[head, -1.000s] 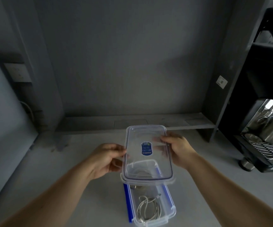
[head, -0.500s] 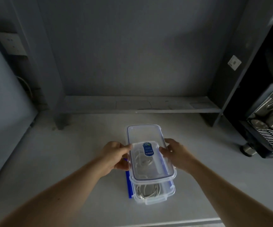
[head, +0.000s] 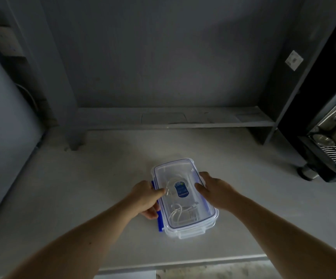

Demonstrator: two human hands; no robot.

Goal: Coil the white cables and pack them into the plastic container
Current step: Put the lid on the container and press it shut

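Note:
A clear plastic container (head: 191, 231) with blue latches stands on the pale counter (head: 82, 188) in front of me. Its clear lid (head: 175, 168), with a blue oval sticker, lies flat on top of it. White cables (head: 178, 214) show coiled inside through the lid. My left hand (head: 147, 198) grips the left side of the lid and container, thumb on top. My right hand (head: 213, 190) presses on the right side, fingers over the lid's edge.
A low grey shelf (head: 175, 119) runs along the back wall. A black coffee machine (head: 332, 150) with steel jugs stands at the right. The counter's front edge (head: 183, 262) is close below the container. A wall panel stands at the left.
The lid came down from mid-air, tilted above the open container, and now sits flat on it. Both hands dropped with it to the container's sides. The view tipped downward.

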